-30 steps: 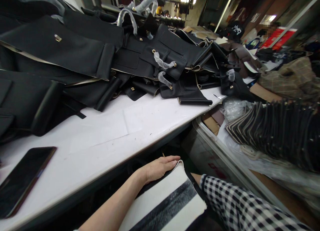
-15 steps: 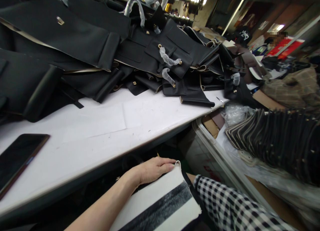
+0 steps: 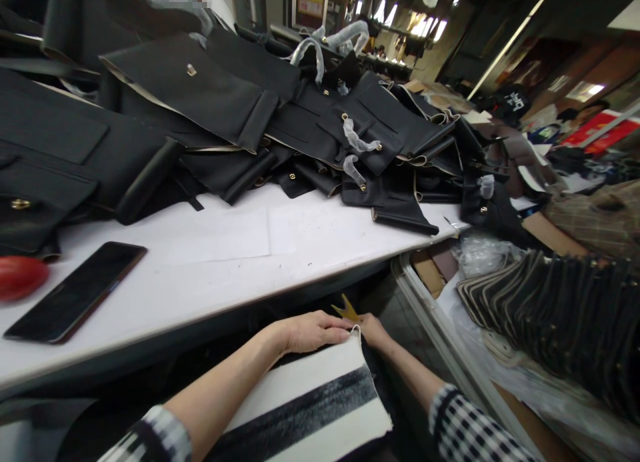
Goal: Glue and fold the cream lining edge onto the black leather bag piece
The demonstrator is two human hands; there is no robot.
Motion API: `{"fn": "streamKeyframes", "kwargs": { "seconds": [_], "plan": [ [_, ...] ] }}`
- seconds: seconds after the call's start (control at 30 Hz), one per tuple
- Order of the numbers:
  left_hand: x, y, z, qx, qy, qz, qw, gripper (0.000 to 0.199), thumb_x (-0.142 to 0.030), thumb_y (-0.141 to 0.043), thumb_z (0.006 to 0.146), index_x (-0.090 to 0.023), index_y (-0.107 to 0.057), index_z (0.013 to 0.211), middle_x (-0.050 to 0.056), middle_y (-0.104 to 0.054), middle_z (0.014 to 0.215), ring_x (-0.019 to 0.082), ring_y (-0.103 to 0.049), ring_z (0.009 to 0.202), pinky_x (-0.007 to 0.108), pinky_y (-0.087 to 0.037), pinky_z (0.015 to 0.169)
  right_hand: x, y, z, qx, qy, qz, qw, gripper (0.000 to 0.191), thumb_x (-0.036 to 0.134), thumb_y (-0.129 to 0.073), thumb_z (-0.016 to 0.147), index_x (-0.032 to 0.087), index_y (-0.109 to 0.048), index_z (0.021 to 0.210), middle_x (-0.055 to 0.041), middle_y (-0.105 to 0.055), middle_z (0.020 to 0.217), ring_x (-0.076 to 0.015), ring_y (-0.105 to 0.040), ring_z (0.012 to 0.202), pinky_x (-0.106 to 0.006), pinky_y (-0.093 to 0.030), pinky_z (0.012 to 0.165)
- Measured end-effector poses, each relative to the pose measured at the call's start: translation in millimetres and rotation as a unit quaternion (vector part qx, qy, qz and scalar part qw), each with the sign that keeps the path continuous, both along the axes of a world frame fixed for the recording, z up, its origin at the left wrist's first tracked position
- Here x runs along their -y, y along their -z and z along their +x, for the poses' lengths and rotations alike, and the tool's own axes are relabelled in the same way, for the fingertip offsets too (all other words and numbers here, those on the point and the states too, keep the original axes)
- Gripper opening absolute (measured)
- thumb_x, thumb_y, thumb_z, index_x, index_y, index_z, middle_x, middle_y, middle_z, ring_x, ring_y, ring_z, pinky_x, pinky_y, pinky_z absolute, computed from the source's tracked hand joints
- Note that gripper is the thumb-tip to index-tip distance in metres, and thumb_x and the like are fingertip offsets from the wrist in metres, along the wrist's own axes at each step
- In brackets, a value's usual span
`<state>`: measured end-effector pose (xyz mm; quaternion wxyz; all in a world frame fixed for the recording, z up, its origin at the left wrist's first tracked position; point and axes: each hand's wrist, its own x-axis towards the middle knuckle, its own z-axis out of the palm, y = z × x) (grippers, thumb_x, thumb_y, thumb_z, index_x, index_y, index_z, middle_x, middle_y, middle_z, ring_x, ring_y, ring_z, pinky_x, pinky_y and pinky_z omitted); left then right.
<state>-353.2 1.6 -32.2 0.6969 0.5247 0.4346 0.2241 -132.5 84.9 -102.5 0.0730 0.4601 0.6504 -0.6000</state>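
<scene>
Across my lap lies a bag panel, its pale inner side up with a wide black stripe along it. My left hand is closed on the panel's far edge, fingers together and thumb hidden, close to the raised corner. Just right of that corner, my right hand is closed, its fingers partly hidden behind the panel. A yellow V-shaped tool sticks out from my right hand, past the left fingertips; its exact kind is unclear.
On the white table lie a phone, a red object and a heap of black bags, some with wrapped handles. To my right, a bin stands beside a long row of stacked dark pieces.
My view has turned left, bringing the red object into sight. My right hand and more of the yellow tool now show; before, mainly the right sleeve was visible. The left hand keeps its place.
</scene>
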Motion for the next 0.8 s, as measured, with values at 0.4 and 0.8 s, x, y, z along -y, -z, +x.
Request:
{"fn": "streamKeyframes", "kwargs": {
  "seconds": [0.4,0.8],
  "plan": [
    [0,-0.1,1,-0.083,-0.078,0.030,0.993,0.059,-0.047,-0.071,0.076,-0.015,-0.065,0.125,0.006,-0.072,0.096,0.025,-0.064,0.087,0.030,-0.048,0.074,-16,-71.0,36,-0.038,-0.174,0.020,0.984,0.066,0.075,-0.055,0.080,0.014,-0.061,0.105,-0.0060,-0.063,0.090,-0.0164,-0.057,0.071,-0.023,-0.043,0.059],
    [4,-0.9,8,-0.091,-0.125,0.013,0.988,0.113,-0.039,-0.076,0.075,-0.009,-0.002,0.154,0.005,-0.074,0.092,0.023,-0.066,0.082,0.033,-0.049,0.078,-51,-80.5,-9,0.004,-0.293,0.467,0.834,0.062,0.056,-0.030,0.102,0.015,-0.057,0.063,-0.0081,-0.063,0.066,-0.0154,-0.048,0.058,-0.034,-0.012,0.060]
  ]
}}
